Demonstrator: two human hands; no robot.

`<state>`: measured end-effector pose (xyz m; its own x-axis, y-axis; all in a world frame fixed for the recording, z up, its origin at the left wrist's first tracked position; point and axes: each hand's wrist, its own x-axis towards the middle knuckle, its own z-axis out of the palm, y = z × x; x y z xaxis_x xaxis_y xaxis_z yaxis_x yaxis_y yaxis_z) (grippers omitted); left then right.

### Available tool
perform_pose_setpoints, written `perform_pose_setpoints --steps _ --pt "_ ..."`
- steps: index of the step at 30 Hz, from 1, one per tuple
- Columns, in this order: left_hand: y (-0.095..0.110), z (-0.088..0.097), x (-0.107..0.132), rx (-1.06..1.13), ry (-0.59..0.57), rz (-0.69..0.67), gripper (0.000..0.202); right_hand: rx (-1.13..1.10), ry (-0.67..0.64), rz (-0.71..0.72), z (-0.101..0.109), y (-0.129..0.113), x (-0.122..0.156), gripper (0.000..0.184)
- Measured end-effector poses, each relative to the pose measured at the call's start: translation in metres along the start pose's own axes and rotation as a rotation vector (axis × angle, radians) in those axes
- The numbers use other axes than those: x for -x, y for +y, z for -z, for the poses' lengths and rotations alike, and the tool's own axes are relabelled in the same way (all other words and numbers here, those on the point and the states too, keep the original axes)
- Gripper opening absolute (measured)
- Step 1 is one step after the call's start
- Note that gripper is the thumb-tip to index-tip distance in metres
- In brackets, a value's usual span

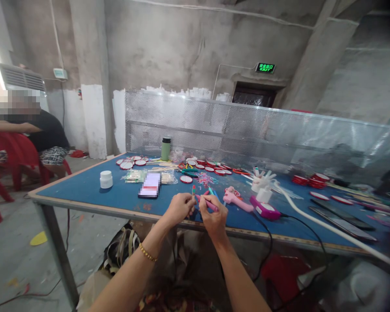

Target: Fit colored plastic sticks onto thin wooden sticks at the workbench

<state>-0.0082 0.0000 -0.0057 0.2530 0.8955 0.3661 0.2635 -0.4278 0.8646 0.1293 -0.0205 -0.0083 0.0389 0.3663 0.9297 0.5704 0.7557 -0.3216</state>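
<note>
My left hand [179,208] pinches a thin stick [193,189] upright; its top end shows red and green bands. Between the fingers of my right hand [215,219] is a pink marker pen [211,205], its tip pointing left toward the stick. Whether the tip touches the stick is too small to tell. Both hands are at the front edge of the blue tabletop [84,187]. Just behind the right hand lie blue and teal pens [212,191]. To its right rests a pink hot glue gun [238,199], beside a purple device [264,209] with a cable.
A white jar [106,180], a phone [150,185] and a green bottle [165,149] stand or lie to the left. Red-rimmed discs [186,179] are scattered behind. A white tube [307,214] and dark phones [341,222] occupy the right. Another person [48,130] sits far left.
</note>
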Motion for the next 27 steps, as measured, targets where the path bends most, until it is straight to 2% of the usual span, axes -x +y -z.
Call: perform_pose_setpoints --steps 19,27 --pt "0.0014 0.0002 0.0 0.001 -0.001 0.0 0.025 0.018 -0.029 -0.015 -0.0004 0.0025 0.001 0.019" --pt "0.0013 0.0004 0.0003 -0.007 -0.01 0.0 0.03 0.02 -0.034 -0.016 0.0003 0.002 0.0014 0.019"
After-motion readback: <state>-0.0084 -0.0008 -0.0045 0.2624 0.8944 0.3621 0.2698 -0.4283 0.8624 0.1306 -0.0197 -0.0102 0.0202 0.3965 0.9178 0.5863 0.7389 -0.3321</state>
